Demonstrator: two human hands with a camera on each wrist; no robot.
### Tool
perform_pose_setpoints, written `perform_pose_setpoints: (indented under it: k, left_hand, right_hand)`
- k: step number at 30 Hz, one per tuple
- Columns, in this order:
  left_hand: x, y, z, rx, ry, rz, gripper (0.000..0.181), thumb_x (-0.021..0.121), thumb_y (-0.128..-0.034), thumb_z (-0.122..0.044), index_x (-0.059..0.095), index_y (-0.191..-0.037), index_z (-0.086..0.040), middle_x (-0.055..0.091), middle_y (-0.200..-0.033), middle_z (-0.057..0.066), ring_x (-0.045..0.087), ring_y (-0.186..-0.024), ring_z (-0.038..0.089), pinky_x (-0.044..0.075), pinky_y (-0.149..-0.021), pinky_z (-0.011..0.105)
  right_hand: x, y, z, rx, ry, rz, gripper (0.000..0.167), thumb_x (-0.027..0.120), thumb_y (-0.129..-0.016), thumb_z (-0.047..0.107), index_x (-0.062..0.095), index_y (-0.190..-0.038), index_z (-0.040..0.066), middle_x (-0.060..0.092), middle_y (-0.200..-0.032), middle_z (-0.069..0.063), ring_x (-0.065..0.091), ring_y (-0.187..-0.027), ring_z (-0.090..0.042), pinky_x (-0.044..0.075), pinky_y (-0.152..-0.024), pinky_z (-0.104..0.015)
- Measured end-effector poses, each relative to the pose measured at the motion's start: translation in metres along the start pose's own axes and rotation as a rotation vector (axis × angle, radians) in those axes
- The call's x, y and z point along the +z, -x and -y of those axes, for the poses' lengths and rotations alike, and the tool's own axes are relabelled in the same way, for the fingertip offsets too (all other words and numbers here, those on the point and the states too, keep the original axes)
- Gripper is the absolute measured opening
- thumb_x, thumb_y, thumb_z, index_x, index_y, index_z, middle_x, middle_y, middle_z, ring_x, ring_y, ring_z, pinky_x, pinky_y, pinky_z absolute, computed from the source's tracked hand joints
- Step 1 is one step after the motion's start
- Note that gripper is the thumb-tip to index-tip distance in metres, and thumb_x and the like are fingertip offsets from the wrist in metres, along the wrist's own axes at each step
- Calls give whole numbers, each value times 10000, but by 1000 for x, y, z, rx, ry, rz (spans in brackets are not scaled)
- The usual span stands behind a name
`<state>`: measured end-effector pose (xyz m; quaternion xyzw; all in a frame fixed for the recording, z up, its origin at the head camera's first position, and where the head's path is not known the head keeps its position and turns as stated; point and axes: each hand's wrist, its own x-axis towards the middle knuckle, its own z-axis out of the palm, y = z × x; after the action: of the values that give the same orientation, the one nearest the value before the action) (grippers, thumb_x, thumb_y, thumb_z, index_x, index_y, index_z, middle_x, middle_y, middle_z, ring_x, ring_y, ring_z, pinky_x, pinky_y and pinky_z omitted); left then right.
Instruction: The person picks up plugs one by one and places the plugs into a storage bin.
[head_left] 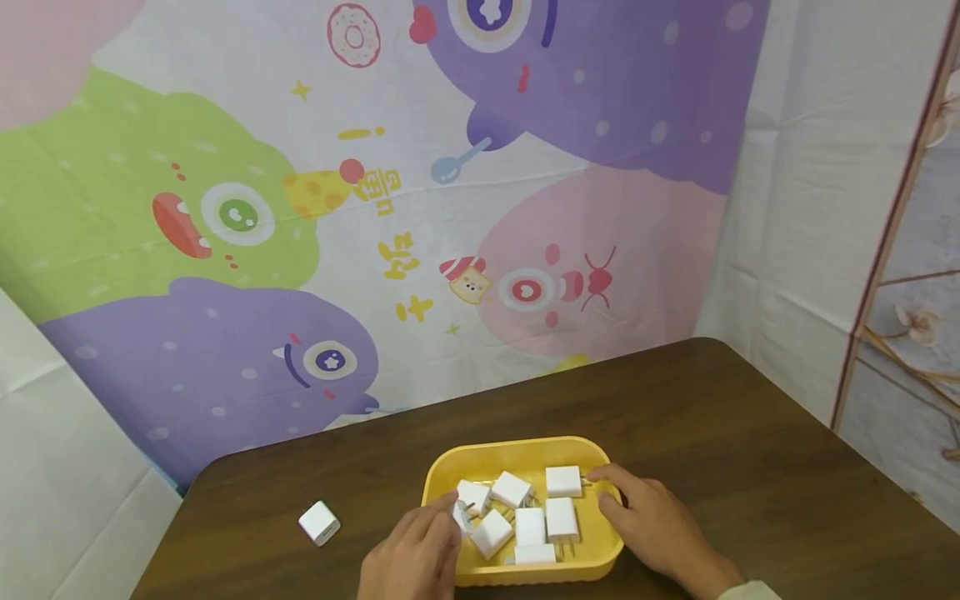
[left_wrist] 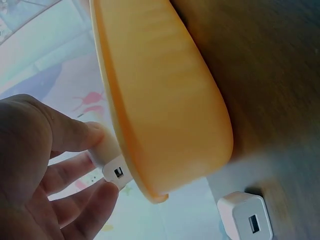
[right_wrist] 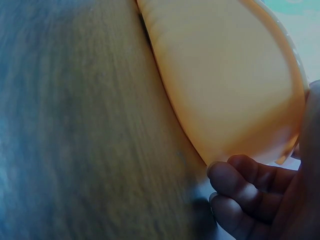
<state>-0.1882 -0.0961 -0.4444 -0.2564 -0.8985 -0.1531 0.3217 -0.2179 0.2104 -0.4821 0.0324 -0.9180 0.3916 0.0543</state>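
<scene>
A yellow plastic basket (head_left: pixel 525 575) stands on the table, with several white USB charger plugs (head_left: pixel 531 527) lying loose inside, some with metal prongs showing. At its left end my left hand (head_left: pixel 416 550) pinches one white charger plug (left_wrist: pixel 118 170) between thumb and fingers, close by the rim; the plug's USB port faces outward. My right hand (head_left: pixel 652 521) grips the basket's right end, thumb and index finger over the rim and the other fingers (right_wrist: pixel 227 182) against the outer wall. That index fingertip is near the prongs of a charger plug (head_left: pixel 563 482).
A single white charger plug (head_left: pixel 319 523) lies on the dark wooden table (head_left: pixel 360 483), left of the basket. Behind the table hangs a cloth (head_left: pixel 420 358) printed with cartoon monsters. Pale panels (head_left: pixel 787 208) stand at the right side.
</scene>
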Motion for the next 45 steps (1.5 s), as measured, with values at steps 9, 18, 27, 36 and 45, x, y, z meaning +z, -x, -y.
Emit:
perform_pose_setpoints:
  k: [9, 18, 27, 36, 45]
  left_hand:
    - [5, -8, 3, 33, -21, -13, 359, 798, -658, -60, 506, -750, -247, 726, -1110, -38, 679, -815, 120, 420, -533, 220]
    - [11, -12, 6, 70, -78, -12, 372, 874, -648, -245, 516, -748, -242, 717, -1004, -60, 609, -654, 92, 439, -556, 255]
    - [18, -23, 4, 15, -118, 43, 359, 820, -719, -340, 478, -666, -245, 538, -740, -111, 484, -580, 67, 400, -590, 289]
    - [21, -28, 5, -53, -189, 134, 409, 790, -742, -343, 426, -604, -218, 553, -780, -16, 524, -723, 187, 414, -593, 345]
    - [18, -29, 4, -109, -237, 275, 397, 728, -789, -359, 421, -596, -197, 560, -766, 4, 495, -778, 232, 405, -659, 415]
  right_hand:
    - [0, -1, 0, -13, 13, -22, 235, 629, -956, 203, 689, -1163, 296, 661, -904, 90, 495, -665, -107, 430, -652, -347]
    - [0, -1, -1, -7, 13, -22, 235, 626, -960, 208, 685, -1165, 306, 666, -912, 87, 501, -671, -114, 434, -656, -350]
    - [-2, -1, -2, 10, 5, -2, 239, 616, -975, 222, 674, -1189, 311, 542, -676, 76, 396, -542, -102, 394, -564, -307]
    - [0, -1, 0, 4, 9, 7, 232, 617, -976, 231, 677, -1184, 315, 510, -647, 90, 413, -547, -96, 398, -579, -306]
    - [1, -1, -2, 10, -4, 5, 229, 624, -970, 221, 680, -1171, 314, 636, -825, 86, 471, -614, -100, 420, -622, -325]
